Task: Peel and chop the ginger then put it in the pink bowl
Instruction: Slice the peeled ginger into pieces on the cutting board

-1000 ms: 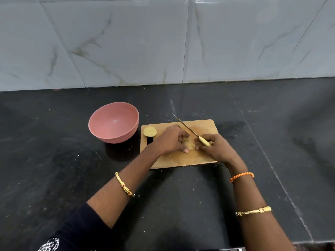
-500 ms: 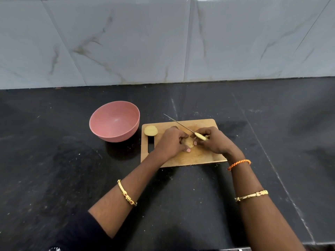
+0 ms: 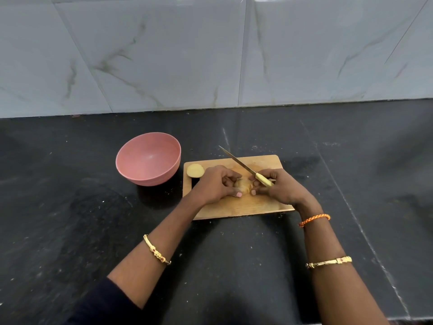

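On the wooden chopping board (image 3: 236, 208) my left hand (image 3: 216, 185) curls its fingers round a pale yellow ginger piece (image 3: 243, 185) at the board's middle. My right hand (image 3: 278, 187) grips a knife (image 3: 246, 168) by its yellow handle; the blade points up and left, raised above the ginger. Fingers of the right hand also touch the ginger. A second cut ginger piece (image 3: 195, 171) lies at the board's left far corner. The pink bowl (image 3: 148, 159) stands left of the board and shows nothing inside.
The board and bowl sit on a dark stone counter (image 3: 70, 219). A grey marble-tiled wall (image 3: 210, 55) rises behind it. The counter's front edge runs at the lower right.
The knife blade has lifted and swung between frames while both hands stayed on the ginger at the board's middle. The view shifted slightly.
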